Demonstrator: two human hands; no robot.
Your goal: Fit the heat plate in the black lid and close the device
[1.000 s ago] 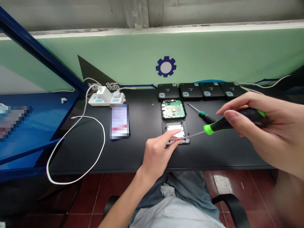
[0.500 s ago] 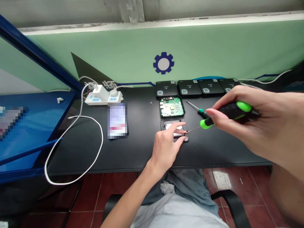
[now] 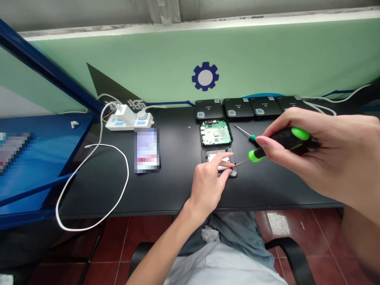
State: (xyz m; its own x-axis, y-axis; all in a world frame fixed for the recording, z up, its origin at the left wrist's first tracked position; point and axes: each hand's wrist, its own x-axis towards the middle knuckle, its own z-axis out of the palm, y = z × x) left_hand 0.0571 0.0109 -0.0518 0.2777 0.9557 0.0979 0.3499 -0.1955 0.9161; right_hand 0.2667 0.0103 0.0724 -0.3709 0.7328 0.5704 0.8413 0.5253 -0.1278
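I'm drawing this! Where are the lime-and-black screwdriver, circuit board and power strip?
Lime-and-black screwdriver (image 3: 282, 140): head view, black handle.
Circuit board (image 3: 216, 133): head view, middle of green face.
Power strip (image 3: 130, 124): head view, white casing.

At nine o'clock, a phone, its screen blurred; at ten, a power strip; at eight, a looped white cable; at twelve, a gear emblem.

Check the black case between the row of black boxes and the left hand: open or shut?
Open: the black case has no cover over it, and its green circuit board shows inside.
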